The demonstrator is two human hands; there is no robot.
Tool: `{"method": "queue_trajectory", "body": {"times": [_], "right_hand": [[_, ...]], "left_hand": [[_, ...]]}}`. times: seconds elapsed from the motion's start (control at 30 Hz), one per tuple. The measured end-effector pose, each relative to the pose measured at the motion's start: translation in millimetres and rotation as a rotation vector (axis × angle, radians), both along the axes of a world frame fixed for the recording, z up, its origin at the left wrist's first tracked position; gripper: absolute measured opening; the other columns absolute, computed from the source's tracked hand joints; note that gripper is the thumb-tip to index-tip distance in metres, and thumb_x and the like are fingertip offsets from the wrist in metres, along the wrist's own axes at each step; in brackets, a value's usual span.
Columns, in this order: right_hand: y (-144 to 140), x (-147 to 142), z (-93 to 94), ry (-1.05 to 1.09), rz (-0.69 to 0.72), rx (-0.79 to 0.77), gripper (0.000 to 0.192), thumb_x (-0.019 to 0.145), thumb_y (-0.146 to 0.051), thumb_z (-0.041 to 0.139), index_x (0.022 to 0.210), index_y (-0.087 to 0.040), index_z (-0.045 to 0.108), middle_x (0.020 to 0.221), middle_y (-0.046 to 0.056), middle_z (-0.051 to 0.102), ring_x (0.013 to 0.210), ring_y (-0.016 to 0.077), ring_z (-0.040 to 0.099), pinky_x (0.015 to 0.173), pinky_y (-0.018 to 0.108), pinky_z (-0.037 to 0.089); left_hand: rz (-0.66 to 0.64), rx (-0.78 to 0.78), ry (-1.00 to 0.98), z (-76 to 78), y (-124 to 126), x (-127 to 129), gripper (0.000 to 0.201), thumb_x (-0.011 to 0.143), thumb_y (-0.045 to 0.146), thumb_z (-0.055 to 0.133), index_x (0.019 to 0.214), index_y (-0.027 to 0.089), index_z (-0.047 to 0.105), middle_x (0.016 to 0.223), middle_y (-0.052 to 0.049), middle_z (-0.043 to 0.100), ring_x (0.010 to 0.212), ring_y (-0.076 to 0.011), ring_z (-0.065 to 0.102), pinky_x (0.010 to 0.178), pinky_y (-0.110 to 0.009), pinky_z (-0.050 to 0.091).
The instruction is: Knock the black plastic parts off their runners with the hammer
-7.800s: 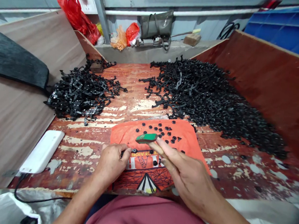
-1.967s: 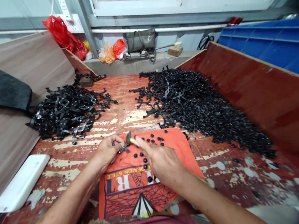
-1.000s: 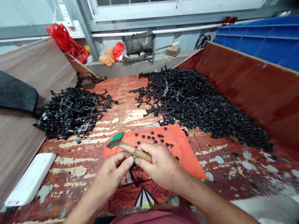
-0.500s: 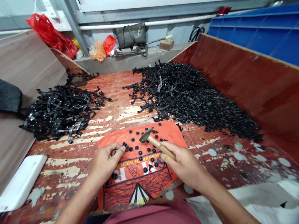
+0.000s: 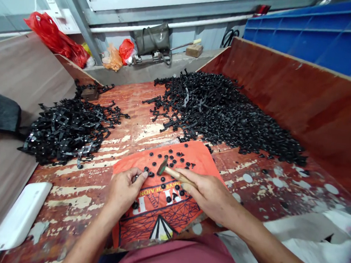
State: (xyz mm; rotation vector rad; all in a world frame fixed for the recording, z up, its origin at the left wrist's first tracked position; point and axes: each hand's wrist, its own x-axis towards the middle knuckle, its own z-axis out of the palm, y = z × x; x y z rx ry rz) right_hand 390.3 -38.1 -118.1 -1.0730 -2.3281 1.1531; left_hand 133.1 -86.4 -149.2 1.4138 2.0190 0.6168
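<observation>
Gripping the wooden handle of a small green-headed hammer (image 5: 162,166), the right hand (image 5: 210,192) has lowered the tool since half a second ago, so that the head is now close above the orange cloth (image 5: 168,212) and no longer raised; this looks to me like a tapping stroke coming down near the part which the other hand steadies. The left hand (image 5: 124,189) is nearly closed, its fingertips pinching a small black piece (image 5: 136,178) at the left edge of the cloth; it has hardly moved, so the piece stays in the same place under the hammer. On the cloth lie loose small black caps (image 5: 173,160), scattered, mostly on its far half; some sit just beside the hammer head. At the left of the bench (image 5: 96,190), near the person, rests a white power bank (image 5: 17,218). Farther on the left lies a heap of black plastic frames (image 5: 68,128); farther on the right, a larger heap of black parts (image 5: 226,115) spreads against the red side board (image 5: 304,97), which with the boards around makes the bench a shallow trough. Behind it stand blue crates (image 5: 313,33); what is inside them I cannot tell. On the far ledge sit red bags (image 5: 53,39) and a dark handbag (image 5: 153,37).
</observation>
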Motion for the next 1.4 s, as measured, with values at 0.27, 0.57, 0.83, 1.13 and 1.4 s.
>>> {"method": "queue_trajectory", "body": {"times": [0.27,0.57,0.83,1.13,1.4], "right_hand": [[1.8,-7.7,9.9,0.015,0.029,0.055,0.054,0.101,-0.017,0.043,0.147,-0.046,0.039,0.146,-0.010,0.049,0.117,0.0179,0.062,0.106,0.038,0.045],[1.7,-6.4,4.5,0.012,0.011,0.093,0.054,0.100,-0.016,0.046,0.146,-0.045,0.040,0.143,-0.007,0.053,0.114,0.0190,0.064,0.105,0.041,0.048],[1.3,-4.5,1.8,0.027,-0.001,0.091,0.057,0.099,-0.014,0.047,0.145,-0.046,0.041,0.142,-0.010,0.053,0.117,0.0180,0.062,0.103,0.037,0.049],[-0.8,-7.9,1.6,-0.065,0.017,0.130,0.051,0.102,-0.021,0.046,0.148,-0.041,0.041,0.125,-0.002,0.068,0.102,0.0205,0.069,0.097,0.040,0.053],[1.0,-5.1,2.3,-0.025,0.010,0.094,0.055,0.100,-0.017,0.046,0.147,-0.045,0.040,0.137,-0.006,0.059,0.106,0.0186,0.068,0.099,0.038,0.051]], "left_hand": [[0.017,0.028,-0.074,-1.1,-1.3,0.3,0.040,0.083,0.056,0.053,0.068,0.020,0.062,0.050,0.004,0.050,0.049,-0.0133,0.045,0.051,-0.023,0.031],[0.014,0.033,-0.186,-1.9,-1.5,-3.4,0.041,0.084,0.056,0.052,0.070,0.018,0.061,0.056,0.004,0.046,0.053,-0.0121,0.040,0.053,-0.023,0.031],[-0.009,-0.002,-0.072,-0.8,-2.8,-1.4,0.042,0.086,0.056,0.050,0.073,0.019,0.064,0.052,0.004,0.045,0.049,-0.0129,0.042,0.050,-0.023,0.029],[-0.017,0.006,-0.005,1.9,-0.4,2.1,0.040,0.085,0.054,0.051,0.070,0.020,0.066,0.051,0.003,0.049,0.050,-0.0137,0.045,0.050,-0.023,0.028],[0.017,0.041,-0.112,-3.0,-2.1,-0.5,0.042,0.084,0.055,0.052,0.070,0.018,0.064,0.054,0.002,0.051,0.052,-0.0131,0.044,0.052,-0.022,0.032]]}}
